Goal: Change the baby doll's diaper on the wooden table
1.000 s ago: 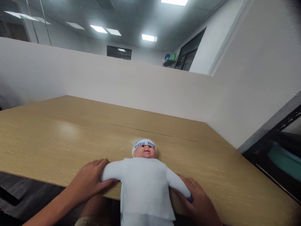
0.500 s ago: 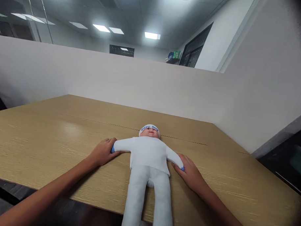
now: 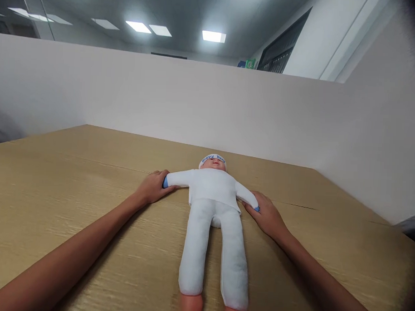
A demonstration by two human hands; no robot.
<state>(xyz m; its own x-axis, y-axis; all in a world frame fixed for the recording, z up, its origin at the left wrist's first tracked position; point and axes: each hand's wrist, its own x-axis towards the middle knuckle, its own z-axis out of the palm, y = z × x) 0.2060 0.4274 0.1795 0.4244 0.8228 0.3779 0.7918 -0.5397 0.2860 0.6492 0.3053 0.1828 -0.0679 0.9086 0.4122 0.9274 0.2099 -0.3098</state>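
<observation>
A baby doll in a white top and trousers lies face up on the wooden table, its head away from me. Its white headband carries blue lettering. My left hand is closed around the blue cuff of the doll's arm on the left. On the other side, my right hand grips the blue-edged cuff of the second arm. Both doll arms are stretched out sideways. The reddish lower legs reach the bottom edge of the view.
Behind the table rises a pale low wall, with another wall to the right. Above the low wall, glass shows a room with ceiling lights and a dark window.
The doll and both hands sit farther in on the table, away from its front edge. The doll's lower legs now show. My view has shifted too; both hands keep their grip.
</observation>
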